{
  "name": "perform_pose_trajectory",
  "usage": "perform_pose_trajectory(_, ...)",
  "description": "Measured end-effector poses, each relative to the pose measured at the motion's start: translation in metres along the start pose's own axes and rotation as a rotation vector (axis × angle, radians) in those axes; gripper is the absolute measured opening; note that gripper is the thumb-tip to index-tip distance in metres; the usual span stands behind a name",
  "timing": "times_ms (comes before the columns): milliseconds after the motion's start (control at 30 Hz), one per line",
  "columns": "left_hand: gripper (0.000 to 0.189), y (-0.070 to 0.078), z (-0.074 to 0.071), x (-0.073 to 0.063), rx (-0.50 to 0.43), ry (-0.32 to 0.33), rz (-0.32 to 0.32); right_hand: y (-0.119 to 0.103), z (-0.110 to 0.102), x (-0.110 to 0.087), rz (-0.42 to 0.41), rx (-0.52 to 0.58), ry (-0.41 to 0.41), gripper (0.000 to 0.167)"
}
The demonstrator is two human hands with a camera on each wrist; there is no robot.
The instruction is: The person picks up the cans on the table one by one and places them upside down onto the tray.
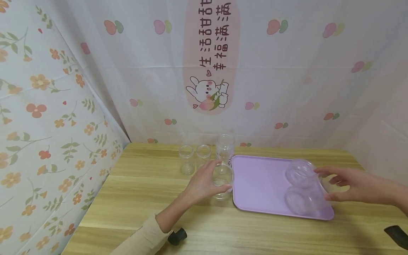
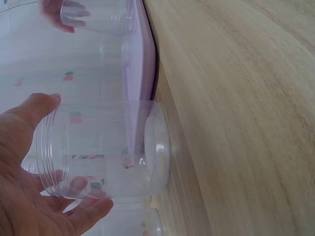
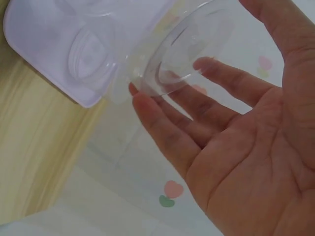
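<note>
My left hand [image 1: 205, 180] grips a clear plastic jar [image 2: 108, 152] near its threaded mouth, thumb on one side and fingers on the other. The jar is upright beside the left edge of the purple tray [image 1: 258, 184], its base at the wooden tabletop. My right hand [image 1: 353, 186] is at the tray's right end, its thumb and fingers around the rim of another clear jar [image 3: 182, 54]. Clear jars [image 1: 299, 173] stand close together there, their outlines overlapping and faint.
Behind my left hand, several more clear jars [image 1: 187, 159] stand near the back of the wooden table [image 1: 143, 191]. A patterned white curtain [image 1: 153, 71] hangs along the back edge. Dark objects [image 1: 177, 236] show near both forearms.
</note>
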State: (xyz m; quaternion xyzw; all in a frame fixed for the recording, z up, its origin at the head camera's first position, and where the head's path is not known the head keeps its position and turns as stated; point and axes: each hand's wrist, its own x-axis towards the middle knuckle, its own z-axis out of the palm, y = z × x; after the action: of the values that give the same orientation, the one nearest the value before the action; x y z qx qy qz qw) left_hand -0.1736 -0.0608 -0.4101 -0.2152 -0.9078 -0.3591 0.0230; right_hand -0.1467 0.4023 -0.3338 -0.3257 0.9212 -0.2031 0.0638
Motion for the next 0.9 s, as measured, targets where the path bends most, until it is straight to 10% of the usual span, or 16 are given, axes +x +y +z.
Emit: perform_pose_trajectory(900,0.090,0.007,-0.008,0.007,0.098,-0.083,-0.004,-0.010,0.002,0.014,0.189,-0.202,-0.084,0.071)
